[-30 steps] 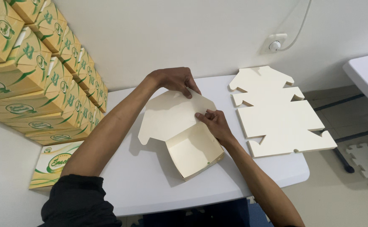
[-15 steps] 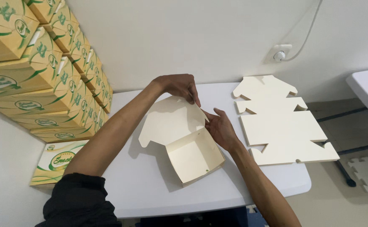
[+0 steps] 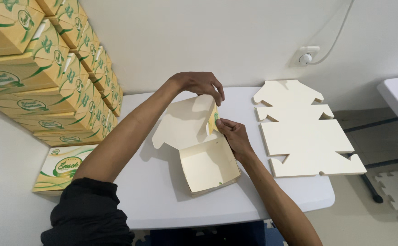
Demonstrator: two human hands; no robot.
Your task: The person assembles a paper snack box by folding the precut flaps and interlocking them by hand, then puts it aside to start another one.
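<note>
A white counter (image 3: 162, 200) carries everything. At its left stands a tall stack of folded yellow-and-green boxes (image 3: 39, 77); at its right lies a pile of flat cream blanks (image 3: 303, 136). Between them, near the middle, sits a half-built box (image 3: 208, 166): cream inside, its tray open upward, its lid laid back to the left, one side flap raised with a green-and-yellow outer face. The left hand (image 3: 199, 84) pinches that flap's top edge, fingers together; the right hand (image 3: 233, 134) grips its lower edge, fingers clamped on it.

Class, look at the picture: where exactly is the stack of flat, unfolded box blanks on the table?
In the head view, the stack of flat box blanks lies on the white table's right side, right of the half-folded box.
</note>
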